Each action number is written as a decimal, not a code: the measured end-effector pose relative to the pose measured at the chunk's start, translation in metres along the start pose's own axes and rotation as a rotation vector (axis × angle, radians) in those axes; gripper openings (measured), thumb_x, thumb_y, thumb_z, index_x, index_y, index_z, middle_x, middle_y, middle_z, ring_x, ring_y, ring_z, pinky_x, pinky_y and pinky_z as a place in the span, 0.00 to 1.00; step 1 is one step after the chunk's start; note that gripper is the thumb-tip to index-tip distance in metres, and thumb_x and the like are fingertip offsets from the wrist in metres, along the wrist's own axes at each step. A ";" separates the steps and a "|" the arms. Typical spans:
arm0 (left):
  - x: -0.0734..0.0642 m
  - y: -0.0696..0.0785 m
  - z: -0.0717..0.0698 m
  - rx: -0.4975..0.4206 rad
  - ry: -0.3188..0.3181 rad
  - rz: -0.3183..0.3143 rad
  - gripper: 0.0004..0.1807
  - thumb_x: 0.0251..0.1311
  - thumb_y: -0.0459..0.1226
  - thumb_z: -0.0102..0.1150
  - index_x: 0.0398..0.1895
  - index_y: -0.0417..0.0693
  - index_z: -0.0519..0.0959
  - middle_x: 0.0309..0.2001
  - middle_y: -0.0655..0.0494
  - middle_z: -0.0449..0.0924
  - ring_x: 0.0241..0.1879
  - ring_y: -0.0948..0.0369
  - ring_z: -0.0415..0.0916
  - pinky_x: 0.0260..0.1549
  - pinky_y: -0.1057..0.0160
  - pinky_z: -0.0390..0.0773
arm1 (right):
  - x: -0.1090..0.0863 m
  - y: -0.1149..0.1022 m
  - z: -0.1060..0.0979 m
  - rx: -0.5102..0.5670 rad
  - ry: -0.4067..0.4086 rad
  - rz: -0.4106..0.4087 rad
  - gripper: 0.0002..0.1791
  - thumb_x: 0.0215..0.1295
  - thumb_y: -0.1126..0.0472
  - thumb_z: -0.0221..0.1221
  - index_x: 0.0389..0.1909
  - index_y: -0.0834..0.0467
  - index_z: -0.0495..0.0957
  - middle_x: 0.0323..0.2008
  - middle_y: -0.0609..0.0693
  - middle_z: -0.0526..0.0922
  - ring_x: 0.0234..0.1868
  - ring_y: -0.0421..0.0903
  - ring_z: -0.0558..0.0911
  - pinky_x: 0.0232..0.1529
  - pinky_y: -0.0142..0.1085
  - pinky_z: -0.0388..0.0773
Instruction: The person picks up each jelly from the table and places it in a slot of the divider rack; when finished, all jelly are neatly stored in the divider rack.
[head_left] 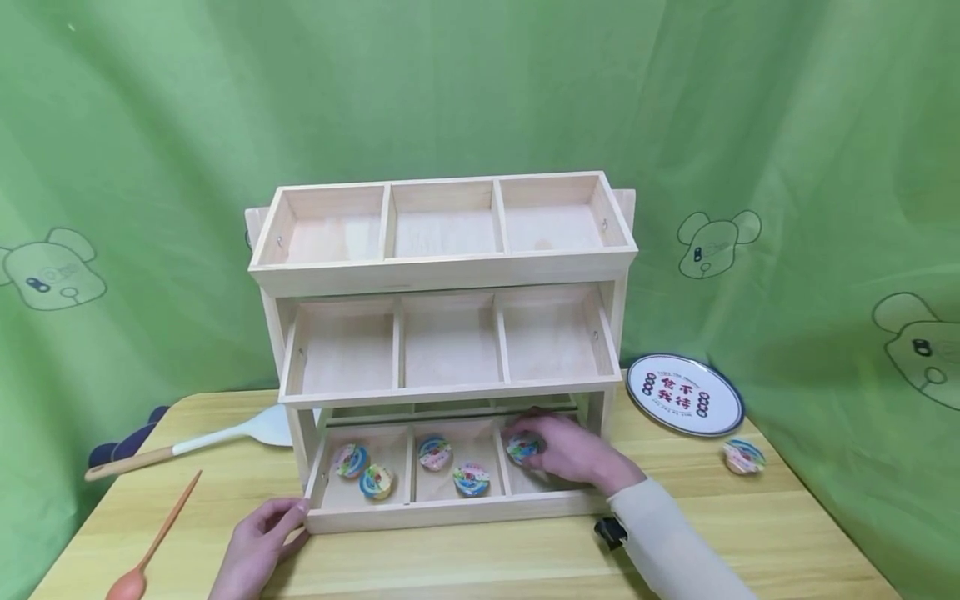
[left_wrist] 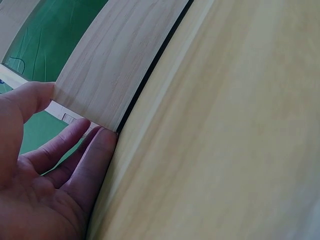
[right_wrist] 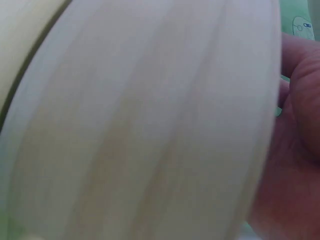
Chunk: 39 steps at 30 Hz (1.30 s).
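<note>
A three-tier wooden shelf stands on the table, with a bottom tray (head_left: pixel 450 515) of three compartments. My right hand (head_left: pixel 566 450) reaches into the tray's right compartment and pinches a jelly cup (head_left: pixel 522 448) with a blue printed lid. In the right wrist view the tray's front board (right_wrist: pixel 150 120) hides the fingertips and the cup. Two jelly cups (head_left: pixel 377 482) lie in the left compartment and two more jelly cups (head_left: pixel 471 479) in the middle one. My left hand (head_left: pixel 258 546) touches the tray's front left corner, thumb by the upper edge, fingertips against the end (left_wrist: pixel 95 127).
Above are the middle tray (head_left: pixel 450 388) and the top tray (head_left: pixel 442 271), both tilted forward. An oval plate (head_left: pixel 685 395) and another jelly cup (head_left: pixel 744 457) lie on the right. A white spatula (head_left: pixel 225 435) and an orange spoon (head_left: pixel 129 585) lie on the left.
</note>
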<state>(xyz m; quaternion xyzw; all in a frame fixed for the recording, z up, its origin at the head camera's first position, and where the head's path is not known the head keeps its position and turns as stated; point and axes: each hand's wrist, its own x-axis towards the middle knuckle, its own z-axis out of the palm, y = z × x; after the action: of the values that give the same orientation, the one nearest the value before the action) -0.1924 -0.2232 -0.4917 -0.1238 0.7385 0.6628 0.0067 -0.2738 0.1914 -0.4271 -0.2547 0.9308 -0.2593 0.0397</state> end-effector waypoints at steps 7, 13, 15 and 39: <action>0.000 -0.001 0.000 -0.018 0.005 -0.008 0.22 0.68 0.36 0.59 0.53 0.23 0.72 0.52 0.38 0.73 0.45 0.61 0.76 0.49 0.64 0.83 | -0.012 -0.001 -0.009 0.025 0.019 -0.051 0.23 0.58 0.64 0.67 0.56 0.57 0.79 0.55 0.50 0.80 0.51 0.52 0.79 0.55 0.50 0.79; 0.000 -0.002 0.001 -0.044 0.006 0.001 0.20 0.67 0.35 0.60 0.52 0.24 0.74 0.51 0.38 0.74 0.44 0.62 0.77 0.49 0.63 0.83 | -0.020 -0.004 -0.016 -0.039 0.023 -0.069 0.24 0.58 0.61 0.68 0.57 0.56 0.79 0.56 0.50 0.79 0.54 0.51 0.78 0.59 0.52 0.77; 0.000 -0.002 0.001 -0.045 -0.001 0.004 0.19 0.67 0.35 0.59 0.51 0.24 0.74 0.51 0.38 0.74 0.44 0.62 0.77 0.50 0.62 0.83 | -0.023 -0.005 -0.018 -0.038 0.023 -0.071 0.23 0.58 0.61 0.67 0.56 0.56 0.79 0.56 0.50 0.79 0.55 0.51 0.77 0.59 0.52 0.76; 0.001 -0.001 0.000 -0.026 0.003 0.008 0.22 0.67 0.37 0.60 0.52 0.24 0.74 0.50 0.39 0.74 0.44 0.62 0.77 0.49 0.62 0.83 | -0.053 -0.002 -0.027 -0.036 0.023 -0.095 0.23 0.60 0.60 0.66 0.57 0.55 0.79 0.56 0.47 0.78 0.58 0.53 0.75 0.61 0.54 0.75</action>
<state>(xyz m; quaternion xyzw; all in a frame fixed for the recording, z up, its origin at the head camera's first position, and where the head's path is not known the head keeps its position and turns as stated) -0.1927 -0.2231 -0.4931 -0.1219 0.7301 0.6723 0.0013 -0.2322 0.2288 -0.4055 -0.2965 0.9225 -0.2469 0.0120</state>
